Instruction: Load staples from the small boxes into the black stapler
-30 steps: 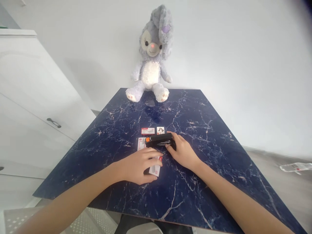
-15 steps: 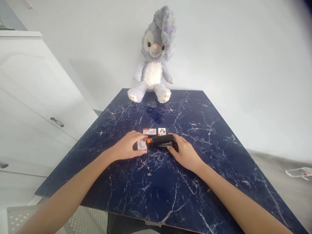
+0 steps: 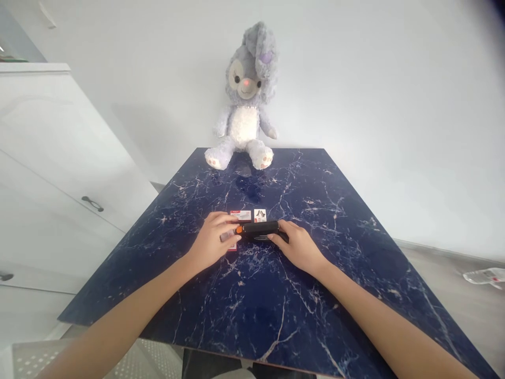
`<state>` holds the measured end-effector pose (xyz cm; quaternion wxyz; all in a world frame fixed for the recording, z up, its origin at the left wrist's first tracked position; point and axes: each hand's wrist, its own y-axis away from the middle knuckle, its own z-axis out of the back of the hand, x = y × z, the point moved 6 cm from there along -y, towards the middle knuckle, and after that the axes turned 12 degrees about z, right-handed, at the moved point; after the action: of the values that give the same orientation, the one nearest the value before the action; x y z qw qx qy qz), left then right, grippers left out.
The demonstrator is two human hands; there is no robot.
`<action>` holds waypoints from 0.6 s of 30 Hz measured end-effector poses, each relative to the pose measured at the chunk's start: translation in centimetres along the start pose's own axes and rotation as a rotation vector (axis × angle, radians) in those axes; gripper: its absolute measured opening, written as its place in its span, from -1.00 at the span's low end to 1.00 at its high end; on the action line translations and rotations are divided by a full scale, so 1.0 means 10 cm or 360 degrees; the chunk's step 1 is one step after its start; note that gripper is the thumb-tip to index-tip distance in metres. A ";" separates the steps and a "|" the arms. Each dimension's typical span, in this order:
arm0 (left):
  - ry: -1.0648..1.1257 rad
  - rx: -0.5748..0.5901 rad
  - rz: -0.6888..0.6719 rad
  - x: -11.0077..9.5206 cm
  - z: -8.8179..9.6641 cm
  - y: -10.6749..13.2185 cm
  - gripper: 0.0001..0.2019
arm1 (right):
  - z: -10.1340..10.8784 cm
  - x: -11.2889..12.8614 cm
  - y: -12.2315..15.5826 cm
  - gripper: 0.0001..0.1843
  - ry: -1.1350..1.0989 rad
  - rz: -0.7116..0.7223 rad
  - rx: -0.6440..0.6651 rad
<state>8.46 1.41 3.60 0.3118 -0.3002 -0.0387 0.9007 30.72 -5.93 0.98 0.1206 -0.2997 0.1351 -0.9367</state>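
Note:
A black stapler [image 3: 260, 227] with an orange end lies sideways between my two hands, near the middle of the table. My right hand [image 3: 303, 248] is closed around its right end, the thumb in front and the fingers behind. At the orange end, the fingertips and thumb of my left hand [image 3: 209, 238] pinch in from both sides. Partly hidden beneath those left fingers is a small red-and-white box [image 3: 232, 247]. Just behind the stapler sit another red-and-white box [image 3: 241, 215] and a smaller white box [image 3: 260, 214] with a dark picture on it.
The table [image 3: 252, 305] has a dark blue marble pattern. A grey plush rabbit [image 3: 245, 121] sits at its far edge against the wall. White cabinets [image 3: 47, 168] stand to the left, and a clear plastic bottle [image 3: 483, 276] lies on the floor at right.
My left fingers and thumb have drawn closer together at the stapler's orange end. The right hand keeps its hold. The whole view has shifted slightly.

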 end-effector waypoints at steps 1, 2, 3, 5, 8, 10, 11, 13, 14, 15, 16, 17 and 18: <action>0.0000 0.0002 0.0002 0.00 -0.01 0.01 -0.76 | 0.00 0.00 0.00 -0.76 0.0000 -0.0002 0.0003; 0.0012 0.0011 0.0006 0.00 -0.02 0.01 -0.75 | 0.00 0.00 0.00 -0.76 -0.0002 -0.0005 0.0007; 0.0033 0.0025 0.0010 0.00 -0.03 0.01 -0.74 | 0.00 0.00 0.00 -0.76 -0.0004 -0.0010 0.0010; 0.0082 0.0043 0.0015 0.02 -0.04 0.02 -0.73 | 0.00 0.00 0.00 -0.76 -0.0008 -0.0017 0.0013; 0.0109 0.0027 -0.0004 0.06 -0.05 0.01 -0.76 | 0.00 0.01 0.00 -0.76 -0.0003 -0.0012 0.0006; 0.0113 -0.0005 -0.0026 0.06 -0.04 0.02 -0.78 | 0.00 0.01 -0.01 -0.76 0.0008 -0.0006 0.0001; 0.0117 -0.0020 -0.0034 0.05 -0.03 0.02 -0.79 | 0.00 0.01 -0.01 -0.76 0.0013 -0.0004 0.0002; 0.0117 -0.0028 -0.0032 0.03 -0.01 0.02 -0.81 | 0.00 0.01 -0.01 -0.76 0.0016 0.0002 0.0011; 0.0107 -0.0014 -0.0017 0.03 -0.01 0.01 -0.82 | -0.01 0.01 -0.01 -0.76 0.0014 0.0005 0.0016; 0.0087 0.0016 0.0004 0.03 -0.01 0.00 -0.82 | -0.01 0.01 -0.01 -0.76 0.0011 0.0008 0.0019; 0.0056 0.0057 0.0021 0.03 -0.01 0.00 -0.81 | 0.00 0.02 -0.01 -0.76 0.0008 0.0010 0.0019; 0.0013 0.0097 0.0032 0.04 -0.01 -0.01 -0.79 | 0.00 0.02 -0.01 -0.76 0.0007 0.0011 0.0020; -0.0037 0.0138 0.0037 0.06 0.00 -0.02 -0.75 | 0.00 0.03 -0.01 -0.76 0.0007 0.0010 0.0019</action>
<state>8.17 1.87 3.35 0.3135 -0.2763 0.0003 0.9085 30.51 -5.89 1.18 0.1249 -0.2964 0.1308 -0.9378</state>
